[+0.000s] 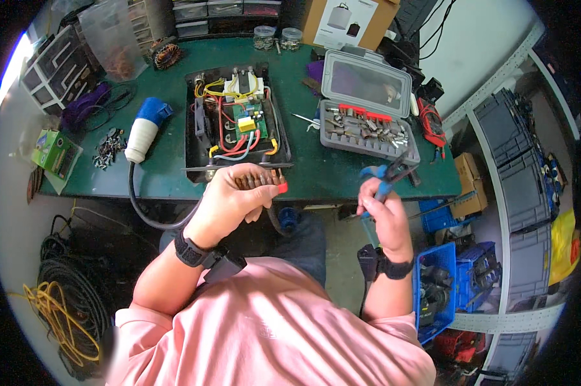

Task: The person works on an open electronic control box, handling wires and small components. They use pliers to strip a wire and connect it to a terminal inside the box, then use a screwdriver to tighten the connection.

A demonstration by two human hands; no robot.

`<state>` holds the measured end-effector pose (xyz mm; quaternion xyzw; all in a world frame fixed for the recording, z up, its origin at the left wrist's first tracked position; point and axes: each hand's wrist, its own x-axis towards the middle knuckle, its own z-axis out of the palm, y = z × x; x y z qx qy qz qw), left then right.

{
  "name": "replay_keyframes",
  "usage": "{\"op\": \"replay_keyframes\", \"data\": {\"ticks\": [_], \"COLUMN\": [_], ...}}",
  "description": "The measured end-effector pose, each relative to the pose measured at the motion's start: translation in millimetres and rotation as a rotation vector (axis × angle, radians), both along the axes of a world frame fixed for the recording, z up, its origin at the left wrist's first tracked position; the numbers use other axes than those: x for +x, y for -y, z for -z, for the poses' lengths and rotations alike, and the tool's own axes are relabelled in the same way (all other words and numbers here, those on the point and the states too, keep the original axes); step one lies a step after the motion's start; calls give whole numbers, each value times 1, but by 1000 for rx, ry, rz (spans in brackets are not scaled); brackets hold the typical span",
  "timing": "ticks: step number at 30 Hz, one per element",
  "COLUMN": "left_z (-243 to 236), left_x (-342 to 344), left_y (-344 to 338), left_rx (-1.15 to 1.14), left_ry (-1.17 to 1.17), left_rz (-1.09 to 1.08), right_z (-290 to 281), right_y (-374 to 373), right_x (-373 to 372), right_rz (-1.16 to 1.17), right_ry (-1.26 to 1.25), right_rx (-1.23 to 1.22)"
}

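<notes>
My left hand (239, 198) is closed around a red-ended row of brownish metal pieces (257, 181), whose kind I cannot make out. It is just in front of the opened black device case (191, 154), which holds a green circuit board (258, 122), red and yellow wires and a fan. My right hand (384, 215) grips blue-handled pliers (384, 188), with the dark jaws up and to the right. Beyond the pliers, a grey toolbox (374, 149) stands with its lid raised; several metal sockets and a red strip (361, 112) lie inside.
On the green bench (165, 61), left of the case, lie a blue-and-white plug (147, 128) with a black cable and a pile of screws (110, 149). A red-and-black meter (431, 122) is right of the toolbox. Blue crates (436, 293) and a shelf (506, 212) stand at the right.
</notes>
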<state>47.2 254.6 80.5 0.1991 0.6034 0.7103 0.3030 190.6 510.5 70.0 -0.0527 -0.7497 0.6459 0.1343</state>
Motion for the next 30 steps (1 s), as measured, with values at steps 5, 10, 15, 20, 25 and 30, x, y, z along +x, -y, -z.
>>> {"op": "replay_keyframes", "data": {"ticks": [5, 10, 15, 20, 25, 30], "left_z": [-2, -3, -2, -4, -5, -3], "left_x": [-1, -3, -5, 1, 4, 3], "left_y": [-1, -4, -5, -13, -15, -15], "left_rx": [-19, -69, -60, -103, -118, -101], "left_ry": [-25, -27, -26, -58, -66, 46], "left_rz": [8, 10, -2, -8, -1, -32], "right_z": [6, -3, -6, 21, 26, 26], "right_y": [-4, -21, -46, -47, -14, -7], "right_x": [12, 25, 48, 42, 20, 15], "right_rz": [356, 631, 680, 139, -34, -27], "right_ry": [-97, -118, -90, -250, -74, 158], "right_rx": [770, 834, 695, -460, -873, -583]}}
